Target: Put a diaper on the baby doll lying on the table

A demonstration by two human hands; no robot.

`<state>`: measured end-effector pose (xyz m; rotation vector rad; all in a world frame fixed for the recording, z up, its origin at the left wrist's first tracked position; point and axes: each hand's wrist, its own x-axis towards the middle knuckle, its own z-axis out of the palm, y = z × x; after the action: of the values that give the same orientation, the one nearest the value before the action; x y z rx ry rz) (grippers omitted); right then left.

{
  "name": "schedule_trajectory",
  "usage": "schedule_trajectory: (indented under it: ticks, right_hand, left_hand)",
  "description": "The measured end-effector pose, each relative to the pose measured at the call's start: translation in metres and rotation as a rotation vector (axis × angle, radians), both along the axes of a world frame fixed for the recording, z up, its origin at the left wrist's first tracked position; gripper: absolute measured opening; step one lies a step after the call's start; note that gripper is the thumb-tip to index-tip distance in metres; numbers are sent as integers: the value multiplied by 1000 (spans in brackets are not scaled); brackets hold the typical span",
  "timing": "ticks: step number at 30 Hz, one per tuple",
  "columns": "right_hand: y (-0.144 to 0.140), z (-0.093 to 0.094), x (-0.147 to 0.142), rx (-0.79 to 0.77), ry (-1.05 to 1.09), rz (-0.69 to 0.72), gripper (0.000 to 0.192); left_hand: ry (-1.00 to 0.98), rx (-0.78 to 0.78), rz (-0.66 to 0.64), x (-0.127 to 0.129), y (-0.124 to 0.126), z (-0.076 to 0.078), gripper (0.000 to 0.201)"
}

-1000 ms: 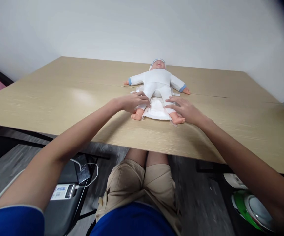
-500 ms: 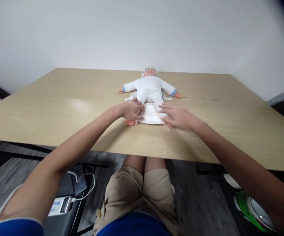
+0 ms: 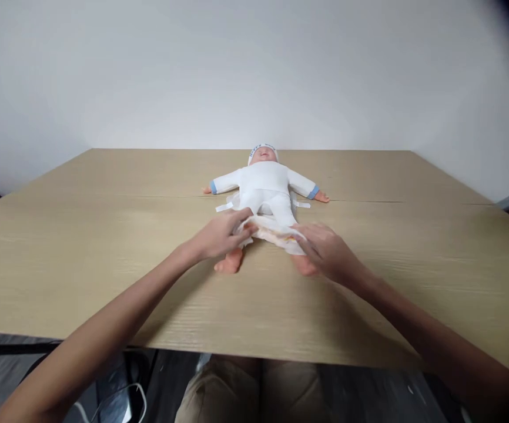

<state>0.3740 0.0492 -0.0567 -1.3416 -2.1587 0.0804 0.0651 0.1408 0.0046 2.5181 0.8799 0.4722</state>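
Note:
A baby doll (image 3: pixel 264 179) in a white outfit with blue cuffs lies on its back, arms spread, head away from me. Between its legs a white diaper (image 3: pixel 274 230) is lifted at its near end, its patterned outer side partly showing. My left hand (image 3: pixel 224 234) pinches one corner of that end. My right hand (image 3: pixel 325 249) grips the opposite corner, over the doll's leg. Pale fastening tabs of the diaper stick out on both sides of the doll's hips. The doll's bare feet point towards me, one beside each hand.
The doll rests on a wide wooden table (image 3: pixel 104 252) with a seam across it. A pale wall (image 3: pixel 254 70) stands behind. Below the front edge, a white cable (image 3: pixel 142 399) and a dark chair or stand show at the lower left.
Both hands have taken hold of the diaper's near end and raised it off the table, folding it up towards the doll. The head view has tilted upward.

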Motion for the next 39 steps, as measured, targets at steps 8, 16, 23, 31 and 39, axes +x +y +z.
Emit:
schedule_trajectory:
  ticks: [8,16,23,31,39]
  right_hand:
    - [141,49,3,-261,575,-237,39]
    - [163,12,0,-591,766,-229,30]
    - [106,27,24,-647,613,-83,54]
    - [70,-13,43,-241,209,-367,31]
    - [55,-34,36,-256,19,-539,33]
  left_hand:
    - [-497,-340,205,39,116,10,52]
    - [-590,-824,230,25,128,-27,56]
    - [-381,-801,284,-10,104,-12,54]
    - [-314,64,279,38,62,18,29]
    - [41,326,140,106,43,2,43]
